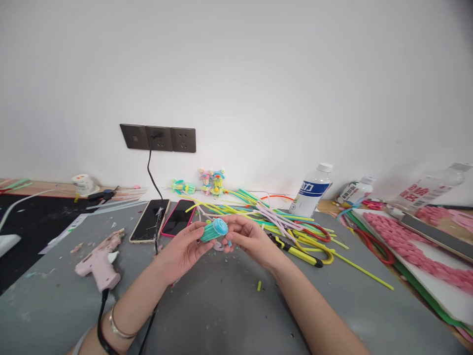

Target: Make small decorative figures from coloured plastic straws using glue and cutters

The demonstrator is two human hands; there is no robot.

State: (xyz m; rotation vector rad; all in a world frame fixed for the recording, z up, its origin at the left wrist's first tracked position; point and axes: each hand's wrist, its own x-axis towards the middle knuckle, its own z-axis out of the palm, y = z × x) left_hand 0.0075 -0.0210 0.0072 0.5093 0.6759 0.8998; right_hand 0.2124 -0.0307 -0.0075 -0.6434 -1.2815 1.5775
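Note:
Over the middle of the grey mat, my left hand (pixel 186 245) is closed around a small teal and light-blue pipe-cleaner figure (pixel 212 230), with a coiled blue disc at its right end. My right hand (pixel 248 240) is beside that disc, thumb and fingers pinched together on a short blue pipe-cleaner piece (pixel 229 242). Whether this piece joins the figure is hard to see. A small pale lilac loop (pixel 219 246) shows just beneath the figure. Behind both hands lies a spread of yellow, green and lilac pipe cleaners (pixel 273 217).
A pink glue gun (pixel 98 264) lies left, its cord passing by my left forearm. Two phones (pixel 148 222) are behind it. A yellow-black cutter (pixel 297 252) and scissors (pixel 373 244) lie right. Finished figures (pixel 212 182) and a bottle (pixel 311 191) stand near the wall.

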